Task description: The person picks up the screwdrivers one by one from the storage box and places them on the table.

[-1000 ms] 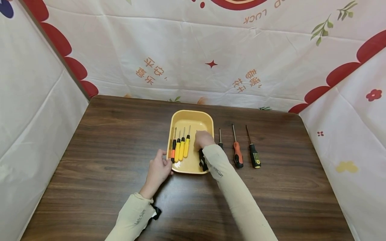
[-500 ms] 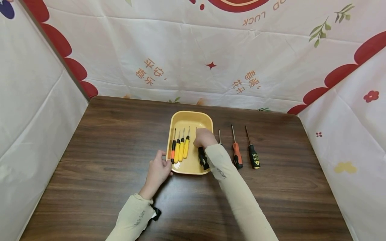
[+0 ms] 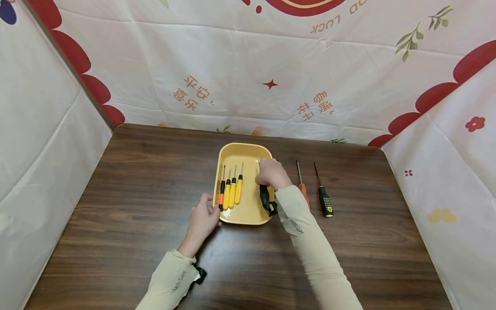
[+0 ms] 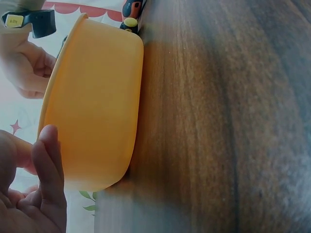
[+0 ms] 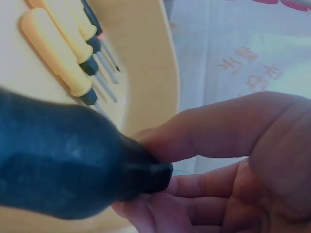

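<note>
My left hand (image 3: 203,218) pinches the near left edge of a yellow tray (image 3: 245,147); the left wrist view shows a fingertip against the tray's outer wall. In the right part of the tray, my right hand (image 3: 272,173) holds a black-handled screwdriver (image 5: 58,160). The right wrist view has thumb and fingers pinching it at the narrow neck of the handle, the shaft hidden by the hand. Four small screwdrivers lie side by side in the tray's left half: several yellow-handled screwdrivers (image 3: 233,193) and one black-and-orange screwdriver (image 3: 221,194).
To the right of the tray on the dark wooden table (image 3: 155,181) lie an orange-handled screwdriver (image 3: 302,188), partly behind the right sleeve, and a black screwdriver with yellow dots (image 3: 326,202). A printed white cloth (image 3: 240,64) hangs behind and at both sides.
My right hand has moved right and slightly away from me, with the black-handled screwdriver in it. It now covers the place where another screwdriver's shaft showed beside the tray. The left hand stays put.
</note>
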The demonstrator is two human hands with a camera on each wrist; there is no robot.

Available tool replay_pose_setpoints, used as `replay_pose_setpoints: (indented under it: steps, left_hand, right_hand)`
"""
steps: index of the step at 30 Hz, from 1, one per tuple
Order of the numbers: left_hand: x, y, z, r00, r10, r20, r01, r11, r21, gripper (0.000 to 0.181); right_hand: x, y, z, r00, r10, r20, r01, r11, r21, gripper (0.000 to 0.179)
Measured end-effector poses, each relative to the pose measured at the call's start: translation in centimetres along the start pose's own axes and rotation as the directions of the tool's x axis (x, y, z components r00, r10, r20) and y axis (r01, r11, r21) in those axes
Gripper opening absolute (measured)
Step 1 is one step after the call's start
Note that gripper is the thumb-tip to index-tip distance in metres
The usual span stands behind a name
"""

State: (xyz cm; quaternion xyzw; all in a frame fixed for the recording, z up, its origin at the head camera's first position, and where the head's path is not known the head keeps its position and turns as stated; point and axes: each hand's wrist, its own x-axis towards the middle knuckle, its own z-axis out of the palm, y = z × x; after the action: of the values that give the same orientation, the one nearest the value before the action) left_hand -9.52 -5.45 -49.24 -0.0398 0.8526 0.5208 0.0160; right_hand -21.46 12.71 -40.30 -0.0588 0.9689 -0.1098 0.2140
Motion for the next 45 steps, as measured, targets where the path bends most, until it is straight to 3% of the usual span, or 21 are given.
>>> replay_pose_setpoints:
  steps: [9, 16, 34, 45]
  left_hand:
    - [0.0, -0.1, 0.0, 1.000, 0.007, -0.006, -0.007, 1.000, 0.001, 0.029]
    - [-0.1, -0.1, 0.0, 1.000, 0.006, -0.006, -0.006, 1.000, 0.007, 0.029]
    - [0.1, -0.2, 0.2, 1.000, -0.030, 0.005, 0.030, 0.999, 0.018, 0.029]
    - [0.1, -0.3, 0.1, 1.000, -0.024, 0.005, 0.024, 1.000, -0.001, 0.029]
  right_hand:
    - [-1.5, 1.4, -1.8, 0.999, -0.016, -0.047, 0.017, 1.000, 0.019, 0.021]
    - [-2.5, 3.3, -2.6, 0.999, 0.032, -0.039, -0.029, 0.997, 0.065, 0.027]
    - [-3.4, 12.1, -5.0, 0.997, 0.079, 0.020, -0.080, 0.995, 0.054, 0.030]
    - [-3.8, 15.5, -6.1, 0.995, 0.097, 0.029, -0.098, 0.995, 0.016, 0.027]
